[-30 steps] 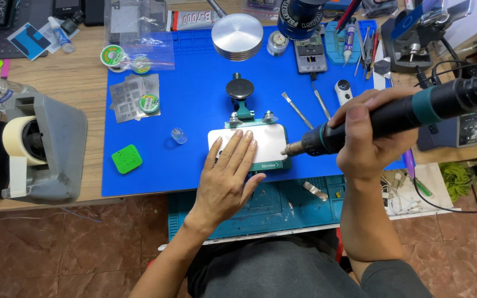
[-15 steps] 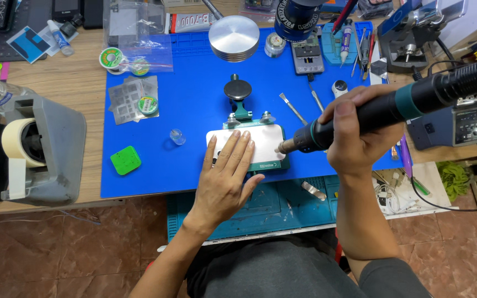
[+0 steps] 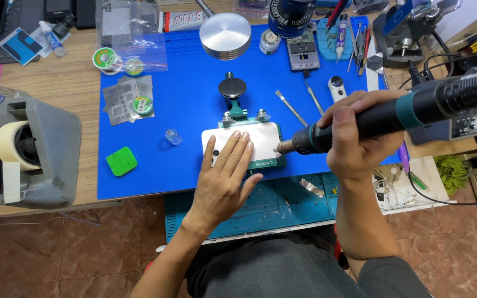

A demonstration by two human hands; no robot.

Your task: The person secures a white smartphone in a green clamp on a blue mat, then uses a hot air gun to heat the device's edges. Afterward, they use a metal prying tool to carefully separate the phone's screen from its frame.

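Left hand (image 3: 224, 176) lies flat, fingers spread, on the white phone (image 3: 255, 144) clamped in a green holder (image 3: 237, 113) on the blue mat (image 3: 183, 99), prob. steadying it. Right hand (image 3: 360, 138) grips the heat gun (image 3: 393, 113), nozzle at phone's right edge.

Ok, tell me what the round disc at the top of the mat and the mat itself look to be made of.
Round disc: likely machined metal, perhaps aluminium; brushed silver sheen, stepped edge. Blue mat: probably silicone or rubber; matte, with moulded compartments along its top edge.
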